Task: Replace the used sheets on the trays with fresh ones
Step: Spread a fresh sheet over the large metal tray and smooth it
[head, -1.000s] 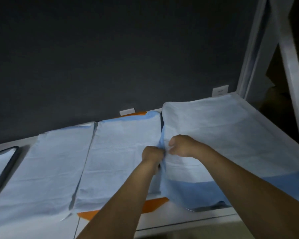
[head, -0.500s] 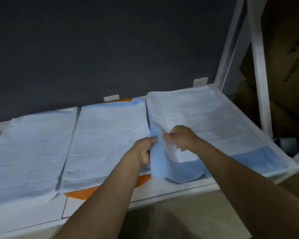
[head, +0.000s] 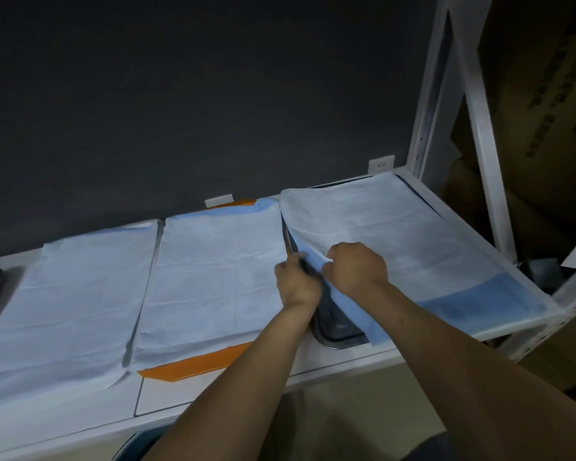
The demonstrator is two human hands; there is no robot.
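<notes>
Right hand (head: 356,271): pinches the lifted left edge of the right sheet (head: 406,234).
Left hand (head: 296,289): fingers curled round the rim of the tray (head: 341,332).

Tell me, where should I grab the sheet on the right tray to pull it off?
Grab the sheet by its left edge, coming from the left. That edge is already peeled up off the tray, where the right hand pinches it; the rest lies flat. The left hand seems to hold the tray rim.
</notes>
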